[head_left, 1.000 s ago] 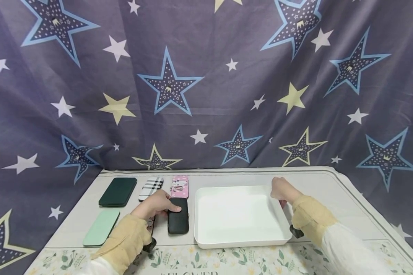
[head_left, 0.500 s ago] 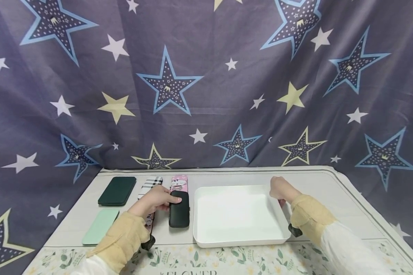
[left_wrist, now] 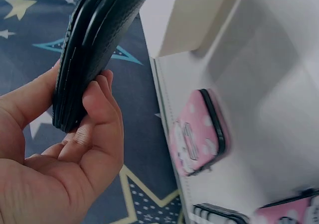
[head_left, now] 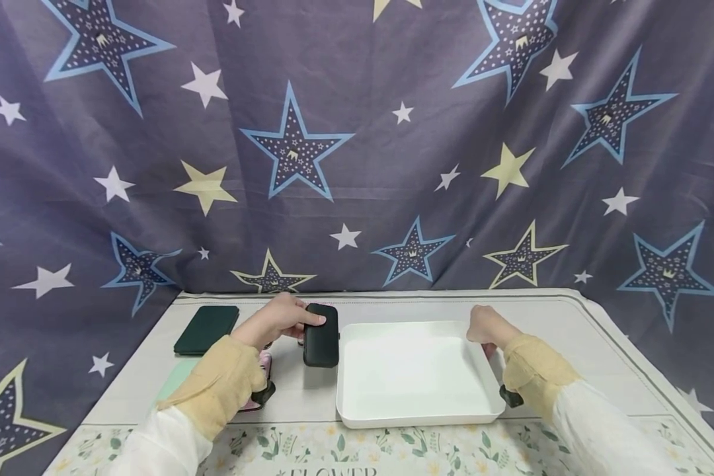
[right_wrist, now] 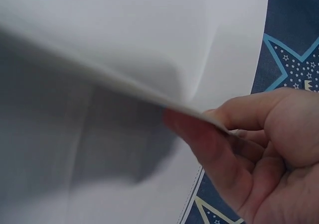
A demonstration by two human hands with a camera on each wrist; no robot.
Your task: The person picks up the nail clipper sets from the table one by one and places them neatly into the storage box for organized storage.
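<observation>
Pinched in my left hand (head_left: 281,317), a black, round-cornered rectangular case (head_left: 321,337) hangs just beside the white rectangular tray (head_left: 419,420), whose rim my right hand (head_left: 490,327) grips; my left forearm (head_left: 217,383) partly hides a flat mint-green case (head_left: 178,377), and the left wrist view crops the black one.

I count six cases (head_left: 321,336) (head_left: 207,330) (head_left: 178,375) (left_wrist: 194,134) (left_wrist: 219,215) (left_wrist: 286,211) — two of them pink — plus one white tray (head_left: 416,377), two hands (head_left: 281,317) (head_left: 489,327), one table (head_left: 607,350), one curtain (head_left: 369,178).
</observation>
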